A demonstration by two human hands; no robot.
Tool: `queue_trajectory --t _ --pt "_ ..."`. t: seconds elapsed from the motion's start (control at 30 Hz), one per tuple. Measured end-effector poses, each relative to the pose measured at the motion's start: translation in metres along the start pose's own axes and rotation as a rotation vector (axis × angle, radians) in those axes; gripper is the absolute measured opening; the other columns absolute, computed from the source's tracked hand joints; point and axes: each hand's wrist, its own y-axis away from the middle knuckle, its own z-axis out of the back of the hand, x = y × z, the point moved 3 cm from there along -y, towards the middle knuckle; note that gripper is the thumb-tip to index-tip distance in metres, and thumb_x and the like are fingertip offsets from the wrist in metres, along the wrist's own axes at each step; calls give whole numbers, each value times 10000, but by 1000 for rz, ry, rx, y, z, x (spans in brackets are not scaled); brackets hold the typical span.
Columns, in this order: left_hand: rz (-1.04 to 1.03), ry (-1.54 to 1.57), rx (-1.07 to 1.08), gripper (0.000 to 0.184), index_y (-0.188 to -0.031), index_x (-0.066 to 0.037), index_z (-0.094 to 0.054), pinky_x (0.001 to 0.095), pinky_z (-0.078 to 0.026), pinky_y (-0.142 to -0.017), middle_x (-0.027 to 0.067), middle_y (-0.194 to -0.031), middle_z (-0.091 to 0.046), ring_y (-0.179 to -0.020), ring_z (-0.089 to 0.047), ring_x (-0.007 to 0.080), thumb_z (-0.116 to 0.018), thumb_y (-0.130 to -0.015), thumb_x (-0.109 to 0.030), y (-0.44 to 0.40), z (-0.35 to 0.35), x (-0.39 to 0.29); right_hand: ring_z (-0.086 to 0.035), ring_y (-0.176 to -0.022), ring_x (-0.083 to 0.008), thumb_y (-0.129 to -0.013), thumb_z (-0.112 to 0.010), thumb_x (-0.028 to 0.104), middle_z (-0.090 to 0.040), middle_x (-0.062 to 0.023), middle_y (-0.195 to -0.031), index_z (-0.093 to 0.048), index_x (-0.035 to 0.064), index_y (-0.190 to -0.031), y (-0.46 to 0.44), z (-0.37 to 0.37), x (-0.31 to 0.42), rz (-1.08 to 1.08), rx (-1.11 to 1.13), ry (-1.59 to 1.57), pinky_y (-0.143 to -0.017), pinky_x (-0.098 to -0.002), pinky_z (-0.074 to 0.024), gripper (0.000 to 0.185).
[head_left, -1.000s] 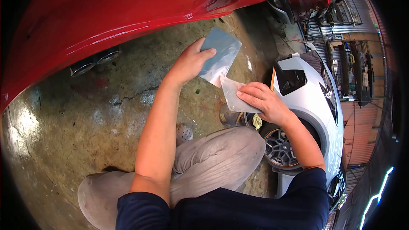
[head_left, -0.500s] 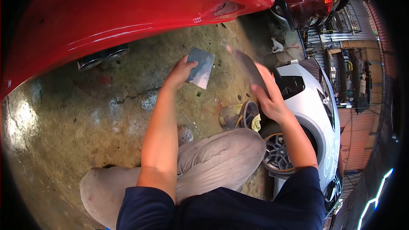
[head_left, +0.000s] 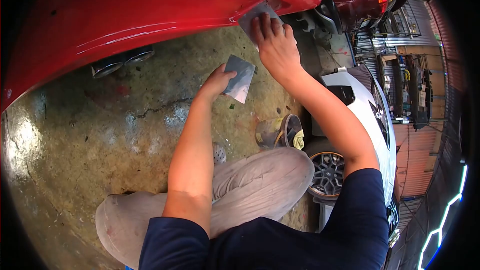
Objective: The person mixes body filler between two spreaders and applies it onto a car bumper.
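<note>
My left hand (head_left: 218, 83) grips a small rectangular sheet (head_left: 239, 79), grey with a paler, pinkish patch at its lower end, my thumb lying on its face. It is held below the red car bumper (head_left: 165, 0), apart from it. With my right hand (head_left: 277, 45) I hold a thin grey sheet (head_left: 248, 24) against the bumper's lower edge, near a dull scuffed patch. My fingers lie over this sheet and cover much of it. What kind of sheets these are, I cannot tell.
A dirty bucket (head_left: 270, 132) with a yellow cloth (head_left: 298, 140) at its rim stands near my knee. To the right is a white car (head_left: 357, 102); a dark red car (head_left: 355, 0) is beyond. Exhaust tips (head_left: 107, 68) show under the bumper. Shelving (head_left: 415, 90) lines the wall.
My right hand has moved up and left with its sheet, from open air beside the white car to the bumper's edge. The left hand has barely shifted.
</note>
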Motion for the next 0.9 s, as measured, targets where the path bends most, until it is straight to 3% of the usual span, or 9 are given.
queue_trajectory --t 0.37,0.47,0.9 --pt "2 37 -28 350 -1323 -129 -569 372 -563 -608 70 -1053 -693 -818 -670 183 -593 -990 -234 6 13 0 -526 -1240 -318 -883 -551 195 -513 -240 -1448 -487 -14 -1435 -10 -18 5 -80 67 92 -966 -493 -436 594" --pt "21 36 -7 379 -1348 -151 -540 353 -529 -585 41 -1039 -684 -820 -654 145 -604 -992 -265 7 14 -2 -527 -1233 -321 -880 -552 189 -518 -248 -1441 -487 -31 -1427 -11 -24 12 -72 74 96 -958 -492 -443 593" --pt "24 61 -2 323 -1297 -131 -561 334 -512 -562 41 -987 -680 -775 -644 146 -595 -998 -247 5 15 1 -554 -1206 -316 -886 -559 185 -554 -249 -1394 -536 -31 -1355 -14 -33 33 5 122 19 -962 -516 -462 517"
